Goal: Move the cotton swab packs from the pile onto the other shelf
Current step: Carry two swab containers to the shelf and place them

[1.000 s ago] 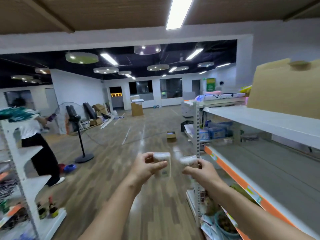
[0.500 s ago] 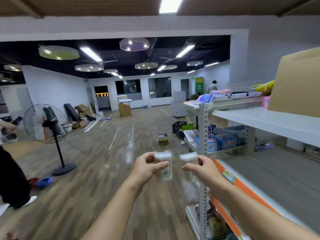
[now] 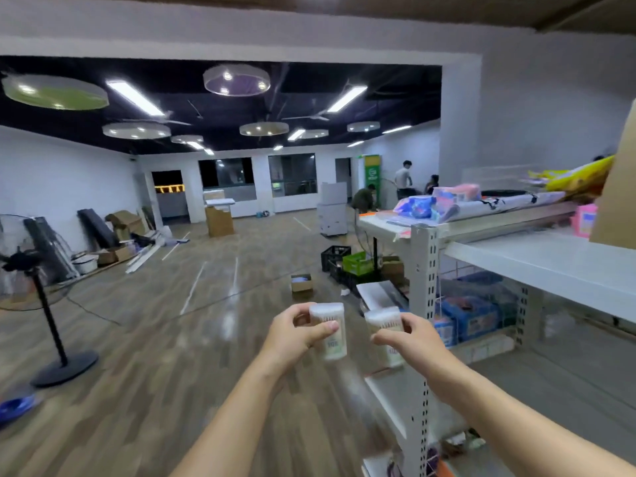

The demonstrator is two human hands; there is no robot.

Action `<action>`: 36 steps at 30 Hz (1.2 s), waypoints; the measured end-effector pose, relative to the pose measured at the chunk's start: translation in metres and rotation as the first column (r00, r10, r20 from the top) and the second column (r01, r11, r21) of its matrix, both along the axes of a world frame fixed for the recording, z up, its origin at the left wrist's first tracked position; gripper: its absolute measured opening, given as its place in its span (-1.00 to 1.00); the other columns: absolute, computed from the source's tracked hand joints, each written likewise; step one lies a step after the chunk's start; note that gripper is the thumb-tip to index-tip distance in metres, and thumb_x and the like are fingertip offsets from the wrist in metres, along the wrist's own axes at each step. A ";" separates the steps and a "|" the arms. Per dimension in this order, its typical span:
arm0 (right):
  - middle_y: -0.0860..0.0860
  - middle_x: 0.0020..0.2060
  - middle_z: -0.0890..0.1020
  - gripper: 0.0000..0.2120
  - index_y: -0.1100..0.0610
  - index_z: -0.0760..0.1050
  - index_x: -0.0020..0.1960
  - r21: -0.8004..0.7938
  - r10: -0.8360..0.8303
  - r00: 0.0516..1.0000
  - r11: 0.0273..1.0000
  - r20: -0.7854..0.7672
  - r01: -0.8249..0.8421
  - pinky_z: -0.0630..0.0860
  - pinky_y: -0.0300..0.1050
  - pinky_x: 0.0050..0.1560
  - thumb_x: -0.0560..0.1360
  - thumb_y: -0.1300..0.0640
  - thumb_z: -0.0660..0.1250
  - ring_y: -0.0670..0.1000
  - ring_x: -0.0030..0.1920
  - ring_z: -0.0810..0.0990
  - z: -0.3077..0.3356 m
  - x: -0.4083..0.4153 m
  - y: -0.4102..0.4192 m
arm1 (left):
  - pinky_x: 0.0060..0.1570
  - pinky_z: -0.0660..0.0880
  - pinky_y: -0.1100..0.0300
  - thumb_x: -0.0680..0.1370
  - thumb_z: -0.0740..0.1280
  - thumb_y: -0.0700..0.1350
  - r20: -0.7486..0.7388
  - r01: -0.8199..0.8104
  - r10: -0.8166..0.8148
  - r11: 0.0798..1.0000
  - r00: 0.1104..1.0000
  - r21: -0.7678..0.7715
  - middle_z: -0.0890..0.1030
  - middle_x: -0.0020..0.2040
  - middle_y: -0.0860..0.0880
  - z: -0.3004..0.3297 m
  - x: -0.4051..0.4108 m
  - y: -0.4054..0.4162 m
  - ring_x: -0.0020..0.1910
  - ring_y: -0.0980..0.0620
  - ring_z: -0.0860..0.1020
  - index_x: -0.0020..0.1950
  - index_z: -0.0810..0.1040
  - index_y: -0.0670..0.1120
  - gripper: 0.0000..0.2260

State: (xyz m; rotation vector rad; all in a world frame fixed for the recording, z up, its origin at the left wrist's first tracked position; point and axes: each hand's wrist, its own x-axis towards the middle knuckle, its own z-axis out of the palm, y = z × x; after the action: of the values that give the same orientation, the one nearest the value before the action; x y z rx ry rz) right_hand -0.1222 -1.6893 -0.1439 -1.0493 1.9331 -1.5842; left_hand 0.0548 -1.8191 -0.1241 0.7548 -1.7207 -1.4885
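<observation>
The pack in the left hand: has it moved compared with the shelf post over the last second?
Yes. The pack in the left hand now sits left of the shelf post, having been carried rightward toward it, though the camera also turned.

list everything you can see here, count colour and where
swab packs: 2, clear with white swabs, one in each hand, mid-frame
shelf rack: 1, white, right side
cardboard box: 1, brown, top shelf at far right
blue packs: several, behind mesh on a lower shelf
fan: 1, black, standing on the floor at left
crates: black and green, on the floor by the rack
small box: 1, brown, open, on the floor mid-room
people: about 3, far back by a green sign
left hand: fingers round one pack
right hand: fingers round the other pack
</observation>
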 end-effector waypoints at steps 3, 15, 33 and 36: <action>0.06 -0.35 0.48 -0.78 0.23 0.53 -0.14 0.031 -0.049 0.999 0.998 0.017 0.048 0.35 -0.25 -0.32 0.36 0.14 0.52 -0.12 -0.37 0.46 -0.008 -0.027 -0.026 | -0.27 0.54 0.36 0.38 0.57 -0.24 0.025 0.065 -0.066 0.997 0.998 0.031 0.71 -0.03 0.01 -0.009 -0.035 -0.039 -0.07 0.13 0.67 0.15 0.60 -0.10 -0.63; 0.07 0.02 0.70 -0.52 0.07 0.64 0.09 0.153 -0.379 0.922 0.918 0.076 0.365 0.53 0.06 0.17 0.21 -0.07 0.55 0.08 0.07 0.66 -0.036 -0.126 -0.045 | 0.16 0.57 0.07 0.30 0.63 0.04 0.277 0.752 -0.738 0.655 0.615 0.077 0.67 0.15 -0.01 -0.045 -0.203 -0.140 0.16 0.04 0.64 0.19 0.62 0.06 -0.51; -0.12 -0.28 0.70 -0.77 0.05 0.63 -0.13 0.124 -0.864 0.470 0.495 0.182 0.860 0.45 -0.39 -0.39 0.29 0.26 0.59 -0.21 -0.30 0.64 -0.085 -0.191 0.086 | 0.03 0.59 0.21 0.37 0.59 -0.16 0.219 0.843 -0.850 0.515 0.480 0.152 0.69 0.03 -0.03 -0.111 -0.362 0.006 0.00 0.06 0.66 0.11 0.56 -0.07 -0.63; -0.12 -0.38 0.68 -0.76 0.06 0.63 -0.22 0.108 -0.867 0.459 0.484 0.193 0.868 0.43 -0.38 -0.50 0.32 0.39 0.53 -0.22 -0.47 0.59 -0.097 -0.205 0.096 | 0.09 0.57 0.11 0.34 0.61 -0.15 0.212 0.808 -0.817 0.570 0.536 0.151 0.70 -0.02 0.00 -0.118 -0.387 0.013 -0.01 0.05 0.66 0.09 0.58 -0.07 -0.62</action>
State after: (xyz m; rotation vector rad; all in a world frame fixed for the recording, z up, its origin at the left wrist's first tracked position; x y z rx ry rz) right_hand -0.3270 -1.5932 -0.2405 0.3001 2.4412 -2.0527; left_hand -0.3324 -1.8060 -0.2425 0.0927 -2.4504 -2.0947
